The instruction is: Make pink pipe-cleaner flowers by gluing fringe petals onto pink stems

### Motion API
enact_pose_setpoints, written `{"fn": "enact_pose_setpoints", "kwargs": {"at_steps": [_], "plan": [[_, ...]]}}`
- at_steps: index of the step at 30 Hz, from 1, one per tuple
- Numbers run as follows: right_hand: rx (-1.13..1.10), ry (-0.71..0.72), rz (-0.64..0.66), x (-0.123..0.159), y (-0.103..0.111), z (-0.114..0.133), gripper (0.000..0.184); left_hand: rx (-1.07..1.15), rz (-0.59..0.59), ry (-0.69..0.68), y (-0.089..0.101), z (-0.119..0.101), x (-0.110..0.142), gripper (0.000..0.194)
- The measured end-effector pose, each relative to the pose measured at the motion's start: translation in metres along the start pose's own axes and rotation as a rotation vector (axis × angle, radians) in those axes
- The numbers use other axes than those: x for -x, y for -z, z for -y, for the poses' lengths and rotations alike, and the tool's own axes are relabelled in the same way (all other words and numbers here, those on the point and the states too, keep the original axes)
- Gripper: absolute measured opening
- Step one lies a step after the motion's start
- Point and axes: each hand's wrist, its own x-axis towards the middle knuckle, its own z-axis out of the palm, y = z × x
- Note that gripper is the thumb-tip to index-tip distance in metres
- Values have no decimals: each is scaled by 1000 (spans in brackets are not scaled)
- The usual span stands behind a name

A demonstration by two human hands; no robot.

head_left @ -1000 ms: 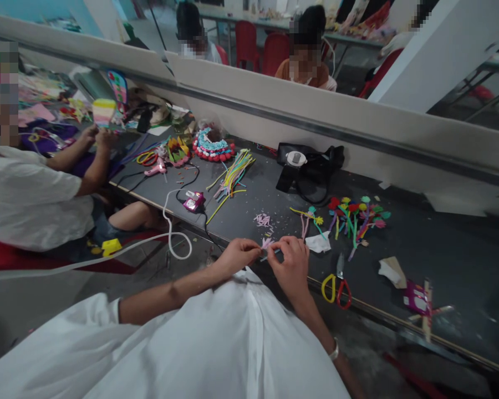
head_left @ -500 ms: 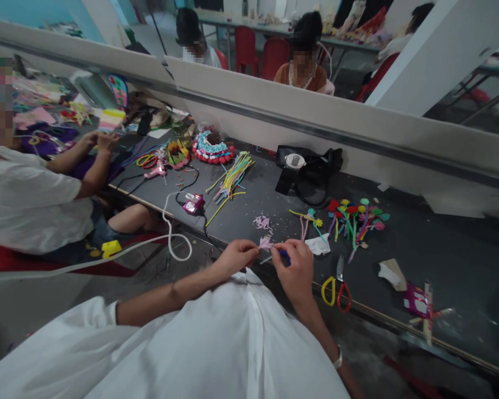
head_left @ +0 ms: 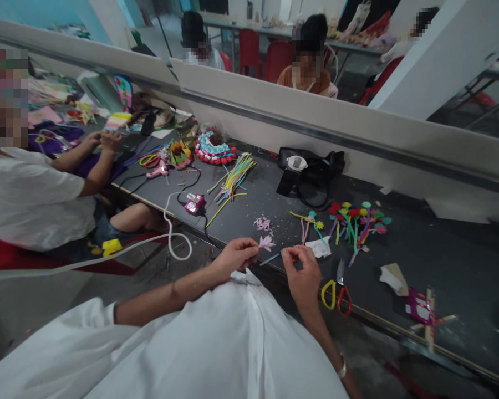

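Observation:
My left hand pinches a small pale pink flower by its base, petals spread towards the right. My right hand is closed at the fingertips, a short way right of the flower; whatever it may pinch is too small to make out. A thin stick, clear with a blue end, lies by the table edge under the right fingertips. Just beyond the flower is a pile of pink cut pieces. Scissors with one yellow and one red handle lie right of my right hand, blades pointing away.
Colourful fuzzy-stem flowers, a white paper scrap and loose stems lie on the dark table. A black bag rests against the partition. A white cable loops at left, near a seated co-worker.
My right hand has moved away from the flower, to the right and slightly down. The flower stays in my left hand, its petals now in fuller view. The camera has shifted slightly.

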Motion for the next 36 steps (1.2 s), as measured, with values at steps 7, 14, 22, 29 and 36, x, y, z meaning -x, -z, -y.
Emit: {"fn": "enact_pose_setpoints", "kwargs": {"at_steps": [7, 14, 22, 29, 36], "plan": [[-23, -50, 45, 3, -12, -20, 27, -16, 12, -14, 2, -1, -2, 36], [34, -134, 163, 11, -50, -72, 37, -61, -37, -37, 10, 0, -5, 35], [159, -201, 397, 21, -99, -121, 32, -30, -81, -8, 25, -1, -5, 32], [426, -383, 352, -8, -121, -147, 25, -17, -96, 11, 35, -2, -7, 32], [727, -495, 230, 21, -92, -154, 39, -5, -123, 24, 46, -3, -6, 31]]}}
